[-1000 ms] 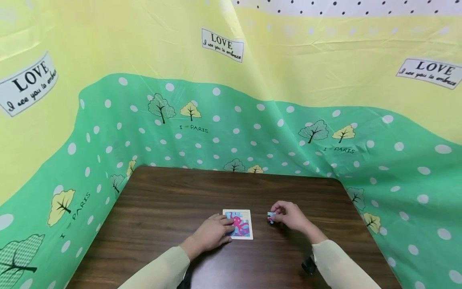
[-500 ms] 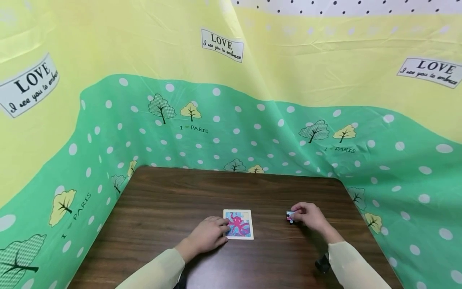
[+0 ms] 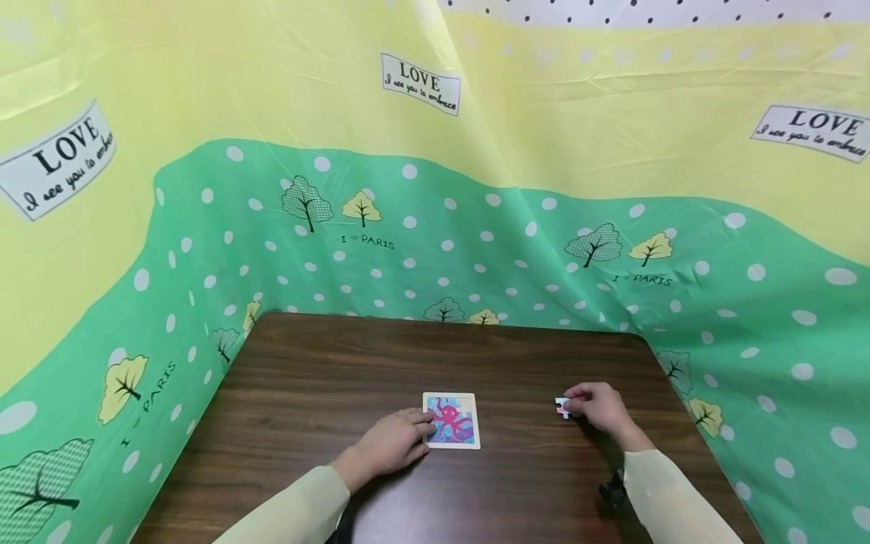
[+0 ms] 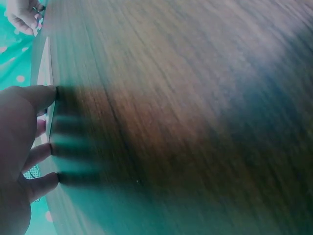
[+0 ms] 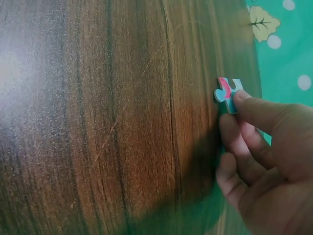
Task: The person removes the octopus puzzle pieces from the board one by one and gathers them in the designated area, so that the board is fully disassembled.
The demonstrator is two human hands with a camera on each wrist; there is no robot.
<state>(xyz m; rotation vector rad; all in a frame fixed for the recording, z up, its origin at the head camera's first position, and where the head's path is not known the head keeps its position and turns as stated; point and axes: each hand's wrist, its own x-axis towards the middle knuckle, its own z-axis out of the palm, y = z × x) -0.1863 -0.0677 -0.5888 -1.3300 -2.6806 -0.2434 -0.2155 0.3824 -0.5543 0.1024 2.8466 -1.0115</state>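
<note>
The right hand [image 3: 601, 406] pinches a puzzle piece [image 3: 561, 406], well right of the octopus puzzle [image 3: 451, 421]; the left hand [image 3: 394, 440], fingers seemingly spread, touches its left edge

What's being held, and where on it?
Right hand pinches a puzzle piece by its right edge; left hand just touches the puzzle board's left edge.

Left hand [image 3: 393, 440]: at left edge of octopus puzzle [image 3: 454, 425]
Right hand [image 3: 602, 406]: pinches jigsaw piece [image 3: 560, 406]
Table [image 3: 340, 355]: brown woodgrain
</note>
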